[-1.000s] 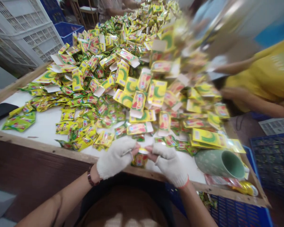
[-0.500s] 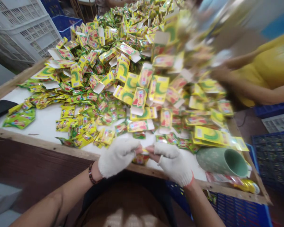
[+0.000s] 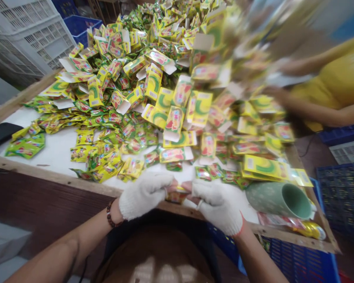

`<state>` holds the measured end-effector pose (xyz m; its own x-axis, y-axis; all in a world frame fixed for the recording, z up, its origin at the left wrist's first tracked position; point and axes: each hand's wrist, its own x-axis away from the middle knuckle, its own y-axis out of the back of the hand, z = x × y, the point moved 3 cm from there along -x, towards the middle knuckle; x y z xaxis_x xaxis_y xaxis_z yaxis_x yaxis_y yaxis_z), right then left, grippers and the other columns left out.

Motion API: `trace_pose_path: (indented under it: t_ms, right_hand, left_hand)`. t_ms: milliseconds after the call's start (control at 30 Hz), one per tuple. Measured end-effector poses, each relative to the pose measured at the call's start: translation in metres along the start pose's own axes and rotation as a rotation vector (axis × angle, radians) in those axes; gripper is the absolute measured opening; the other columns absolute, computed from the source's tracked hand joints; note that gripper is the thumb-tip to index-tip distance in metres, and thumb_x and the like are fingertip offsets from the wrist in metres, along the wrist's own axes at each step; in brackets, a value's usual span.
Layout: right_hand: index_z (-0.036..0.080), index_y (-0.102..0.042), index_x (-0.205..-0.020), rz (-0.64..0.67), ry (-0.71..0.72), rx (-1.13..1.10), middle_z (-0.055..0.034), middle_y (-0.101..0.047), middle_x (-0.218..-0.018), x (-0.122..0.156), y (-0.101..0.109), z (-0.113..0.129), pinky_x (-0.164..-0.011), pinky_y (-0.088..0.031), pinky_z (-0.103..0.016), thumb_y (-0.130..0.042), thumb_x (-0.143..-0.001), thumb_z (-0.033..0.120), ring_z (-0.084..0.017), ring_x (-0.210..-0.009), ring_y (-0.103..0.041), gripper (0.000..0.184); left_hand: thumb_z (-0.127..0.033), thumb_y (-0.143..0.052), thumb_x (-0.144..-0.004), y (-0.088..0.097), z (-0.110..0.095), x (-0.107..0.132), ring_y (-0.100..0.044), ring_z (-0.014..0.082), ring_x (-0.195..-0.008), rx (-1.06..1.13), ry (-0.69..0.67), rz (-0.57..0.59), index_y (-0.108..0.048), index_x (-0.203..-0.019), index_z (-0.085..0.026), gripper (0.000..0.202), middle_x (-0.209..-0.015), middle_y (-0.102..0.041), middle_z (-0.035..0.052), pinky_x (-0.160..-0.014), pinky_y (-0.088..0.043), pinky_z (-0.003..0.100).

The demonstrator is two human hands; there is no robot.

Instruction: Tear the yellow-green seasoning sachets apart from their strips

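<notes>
Both my hands wear white knit gloves with the fingertips bare. My left hand (image 3: pixel 144 194) and my right hand (image 3: pixel 216 204) meet at the table's near edge, pinched together on one small yellow-and-red sachet (image 3: pixel 176 194). Just beyond them lie loose green and yellow sachets (image 3: pixel 106 165) on the white table top (image 3: pixel 57 151). Behind rises a big heap of flat yellow cartons (image 3: pixel 165 78) mixed with more sachets.
A green cup (image 3: pixel 279 200) lies on its side at the right, next to a yellow wrapper. Another person in a yellow shirt (image 3: pixel 339 84) reaches into the heap from the right. White crates (image 3: pixel 20 35) stand at the left, blue crates (image 3: pixel 339 196) at the right. A dark object (image 3: pixel 1 133) lies at the table's left edge.
My hands have stayed at the table's edge, still working the same sachet, fingers drawn a bit closer together. The other person's arms have shifted over the heap.
</notes>
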<state>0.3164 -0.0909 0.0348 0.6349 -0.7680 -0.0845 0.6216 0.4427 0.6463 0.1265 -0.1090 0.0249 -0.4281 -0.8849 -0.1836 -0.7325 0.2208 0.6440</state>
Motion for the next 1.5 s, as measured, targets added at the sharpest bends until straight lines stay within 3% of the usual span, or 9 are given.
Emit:
trace_pose_path:
  t_ms: [233,433,567,733,900,1000,1133,1233,1500]
  right_hand:
    - [0.024,-0.069,-0.107,-0.106,0.169,0.007,-0.0084,-0.07,-0.098,0.004,-0.019,-0.01,-0.074,-0.055,-0.029,-0.046,-0.08,0.006,-0.018,-0.088,-0.067,0.04]
    - [0.022,-0.07,-0.097,-0.301,-0.246,-0.16,-0.0034,-0.07,-0.083,-0.002,-0.013,-0.026,-0.071,-0.053,-0.031,-0.053,-0.084,0.022,-0.02,-0.077,-0.064,0.021]
    - [0.022,-0.069,-0.083,-0.325,-0.311,0.01,-0.0037,-0.065,-0.079,0.016,0.026,-0.047,-0.068,-0.048,-0.029,-0.054,-0.086,0.03,-0.02,-0.077,-0.06,0.018]
    - [0.02,-0.07,-0.084,-0.168,-0.269,0.409,-0.007,-0.062,-0.087,0.013,0.042,-0.063,-0.07,-0.045,-0.029,-0.051,-0.084,0.023,-0.02,-0.08,-0.059,0.02]
    - [0.02,-0.07,-0.096,0.056,-0.329,0.77,-0.0109,-0.061,-0.102,-0.015,0.017,-0.06,-0.066,-0.041,-0.029,-0.058,-0.078,0.018,-0.022,-0.084,-0.058,0.022]
    - [0.017,-0.069,-0.099,0.062,-0.316,0.768,-0.0134,-0.06,-0.106,-0.024,0.011,-0.052,-0.075,-0.042,-0.032,-0.059,-0.075,0.015,-0.024,-0.09,-0.057,0.026]
    - [0.014,-0.065,-0.101,0.057,-0.332,0.697,-0.0141,-0.063,-0.102,-0.025,0.007,-0.045,-0.082,-0.04,-0.033,-0.058,-0.073,0.01,-0.027,-0.099,-0.055,0.03]
    - [0.014,-0.063,-0.102,0.122,-0.39,0.652,-0.0112,-0.065,-0.093,-0.024,0.005,-0.045,-0.074,-0.04,-0.031,-0.056,-0.075,0.012,-0.024,-0.089,-0.057,0.027]
    - [0.018,-0.062,-0.082,-0.009,-0.273,0.382,-0.0072,-0.062,-0.087,-0.018,0.0,-0.042,-0.077,-0.041,-0.032,-0.058,-0.073,0.013,-0.022,-0.085,-0.055,0.01]
  left_hand:
    - [-0.014,-0.049,-0.087,-0.012,0.004,0.012,-0.066,0.0164,-0.09,-0.145,-0.125,-0.133,-0.069,-0.093,-0.022,0.023,-0.102,-0.07,0.0063,-0.081,-0.053,0.028]
    - [-0.019,-0.054,-0.085,-0.022,0.008,-0.001,-0.061,0.0211,-0.101,-0.218,0.021,-0.201,-0.063,-0.109,-0.022,0.025,-0.106,-0.066,0.0075,-0.093,-0.048,0.035]
    - [-0.021,-0.049,-0.088,0.014,0.025,0.004,-0.06,0.0197,-0.087,-0.354,0.205,-0.298,-0.064,-0.092,-0.02,0.016,-0.09,-0.065,0.0062,-0.081,-0.048,0.032]
    - [-0.021,-0.046,-0.085,0.067,0.055,0.021,-0.058,0.0209,-0.077,-0.685,0.545,-0.089,-0.062,-0.078,-0.02,0.017,-0.078,-0.063,0.0052,-0.072,-0.043,0.031]
    - [-0.018,-0.049,-0.083,0.065,0.063,0.022,-0.058,0.0224,-0.085,-0.776,0.527,0.139,-0.062,-0.088,-0.019,0.014,-0.089,-0.064,0.0077,-0.075,-0.041,0.033]
    - [-0.019,-0.052,-0.081,0.065,0.061,0.023,-0.057,0.0234,-0.089,-0.776,0.507,0.106,-0.061,-0.085,-0.019,0.01,-0.093,-0.063,0.0083,-0.077,-0.041,0.033]
    - [-0.022,-0.054,-0.079,0.07,0.053,0.03,-0.057,0.0198,-0.08,-0.513,0.549,-0.093,-0.058,-0.077,-0.02,0.005,-0.079,-0.061,0.0024,-0.072,-0.042,0.03]
    - [-0.031,-0.056,-0.077,0.063,0.045,0.033,-0.059,0.0182,-0.077,-0.108,0.585,-0.268,-0.061,-0.098,-0.019,0.024,-0.082,-0.064,0.0008,-0.069,-0.046,0.029]
    - [-0.032,-0.064,-0.07,-0.007,0.039,0.008,-0.046,0.0093,-0.048,0.506,0.687,-0.329,-0.054,-0.08,-0.019,0.02,-0.057,-0.052,-0.0064,-0.045,-0.037,0.02]
